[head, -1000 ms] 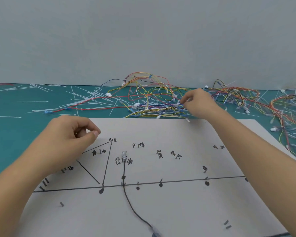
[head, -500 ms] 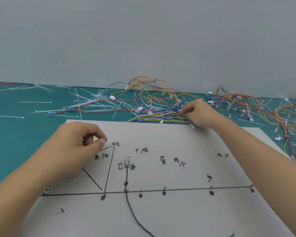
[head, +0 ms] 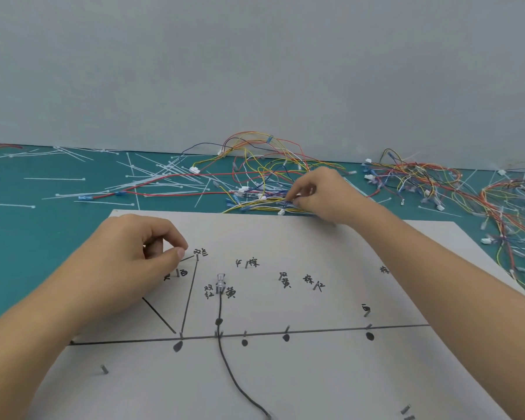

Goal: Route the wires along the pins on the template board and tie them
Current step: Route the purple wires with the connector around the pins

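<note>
Grey template board [head: 346,253], black wire [head: 225,356] laid along its pins [head: 287,328]. Right hand [head: 322,195] pinching strands in the wire pile [head: 255,177] just past the far edge (mostly yellow and blue). Left hand [head: 128,262] curled on the board, thumb to forefinger; anything held, impossible to tell.

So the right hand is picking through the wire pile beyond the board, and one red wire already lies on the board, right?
Not quite. The head view shows that the wire already on the board is black, not red. The right hand is indeed picking through the wire pile beyond it.
</note>
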A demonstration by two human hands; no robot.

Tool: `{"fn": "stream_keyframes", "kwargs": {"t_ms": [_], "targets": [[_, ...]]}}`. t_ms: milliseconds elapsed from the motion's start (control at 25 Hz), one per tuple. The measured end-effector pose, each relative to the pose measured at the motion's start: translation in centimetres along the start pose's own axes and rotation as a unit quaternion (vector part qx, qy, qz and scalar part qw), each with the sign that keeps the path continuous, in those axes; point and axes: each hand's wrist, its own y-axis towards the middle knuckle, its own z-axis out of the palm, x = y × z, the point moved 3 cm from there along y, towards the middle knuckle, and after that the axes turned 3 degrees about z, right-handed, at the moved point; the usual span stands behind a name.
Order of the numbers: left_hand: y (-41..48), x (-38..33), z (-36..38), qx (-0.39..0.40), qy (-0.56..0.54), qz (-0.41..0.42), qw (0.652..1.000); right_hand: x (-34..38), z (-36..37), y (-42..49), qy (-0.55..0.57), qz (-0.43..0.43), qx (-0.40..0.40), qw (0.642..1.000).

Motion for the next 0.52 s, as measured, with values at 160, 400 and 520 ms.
{"fn": "stream_keyframes", "kwargs": {"t_ms": [160, 400, 520], "targets": [[-0.1, 0.0, 0.0, 0.003, 0.003, -0.002, 1.0, 2.2, 1.7, 1.3, -0.081, -0.044, 0.099, 0.991], [0.0, 0.0, -0.1, -0.004, 0.0, 0.0, 1.0, 2.3, 1.6, 0.9, -0.116, -0.077, 0.089, 0.986], [-0.1, -0.1, -0.1, -0.005, -0.007, 0.003, 1.0, 2.5, 0.0, 0.0, -0.006, -0.053, 0.006, 0.999]]}}
